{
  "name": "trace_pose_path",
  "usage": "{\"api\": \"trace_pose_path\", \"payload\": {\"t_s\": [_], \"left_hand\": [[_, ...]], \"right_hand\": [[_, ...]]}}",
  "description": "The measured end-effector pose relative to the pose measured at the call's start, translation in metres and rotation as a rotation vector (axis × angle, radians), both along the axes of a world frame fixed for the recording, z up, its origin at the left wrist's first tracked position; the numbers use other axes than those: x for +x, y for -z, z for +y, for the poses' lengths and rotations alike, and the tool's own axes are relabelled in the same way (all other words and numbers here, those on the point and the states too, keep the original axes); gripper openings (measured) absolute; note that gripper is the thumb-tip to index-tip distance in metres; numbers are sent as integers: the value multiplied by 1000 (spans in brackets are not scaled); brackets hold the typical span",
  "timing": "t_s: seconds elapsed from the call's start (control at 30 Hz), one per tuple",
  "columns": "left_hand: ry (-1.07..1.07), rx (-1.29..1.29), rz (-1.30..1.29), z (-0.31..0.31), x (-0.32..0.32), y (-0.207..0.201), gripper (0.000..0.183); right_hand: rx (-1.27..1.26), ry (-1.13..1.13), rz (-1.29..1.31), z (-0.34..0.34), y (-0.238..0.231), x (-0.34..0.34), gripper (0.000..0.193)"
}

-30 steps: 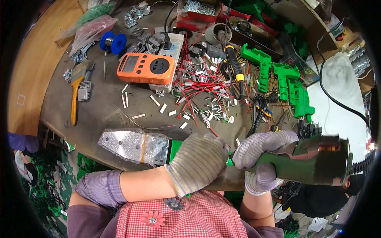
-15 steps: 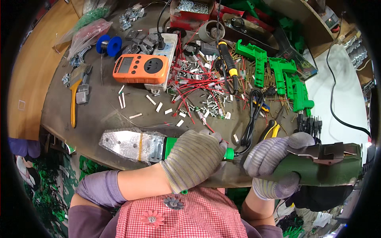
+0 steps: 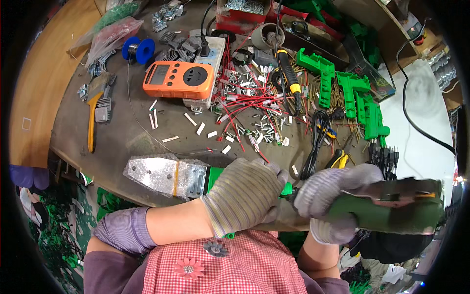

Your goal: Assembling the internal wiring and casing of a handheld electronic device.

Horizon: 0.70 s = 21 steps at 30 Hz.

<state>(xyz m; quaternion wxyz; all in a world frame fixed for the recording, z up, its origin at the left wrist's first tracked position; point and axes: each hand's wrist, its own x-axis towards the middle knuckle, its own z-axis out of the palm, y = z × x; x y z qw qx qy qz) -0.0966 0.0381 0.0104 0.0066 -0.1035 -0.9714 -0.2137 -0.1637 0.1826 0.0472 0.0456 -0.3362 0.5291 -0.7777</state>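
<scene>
My left hand (image 3: 247, 196), in a striped grey glove, is closed round the green handle (image 3: 213, 177) of a flat-plated tool. Its metal plate (image 3: 161, 176) points left, wrapped in bubble wrap with a yellow band. The green end (image 3: 287, 190) of the handle shows past my fingers. My right hand (image 3: 320, 196), gloved too, is wrapped round a thick dark green electric screwdriver (image 3: 384, 210), which lies sideways with its narrow end toward that green end. Motion blurs it, and I cannot tell whether the tip touches the handle.
An orange meter (image 3: 178, 80) rests against a power strip (image 3: 210, 63). Red wires (image 3: 245, 105) and loose screws (image 3: 267, 130) cover mid-table. A soldering iron (image 3: 289, 78), green half shells (image 3: 348, 93), a black cord coil (image 3: 315, 142), yellow-handled pliers (image 3: 340, 159) and a brush (image 3: 91, 122) lie around.
The view has shifted slightly. The electric screwdriver and my right hand have moved a little to the left, with blur. Both hands keep their grips.
</scene>
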Motion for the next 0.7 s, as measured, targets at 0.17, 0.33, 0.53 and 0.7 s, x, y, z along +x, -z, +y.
{"api": "trace_pose_path", "payload": {"t_s": [0.17, 0.33, 0.53, 0.7], "left_hand": [[-14, 2, -14, 2, -3, 1, 34], [-30, -89, 26, 5, 0, 6, 26], [-53, -87, -43, -1, -15, -4, 22], [-242, 14, 164, -9, -26, 1, 32]], "right_hand": [[-86, -143, -139, -3, 9, 0, 57], [-3, 10, -31, 1, 9, 9, 56], [53, 424, 84, 10, 24, 19, 41], [-251, -730, 290, -5, -37, 2, 61]]}}
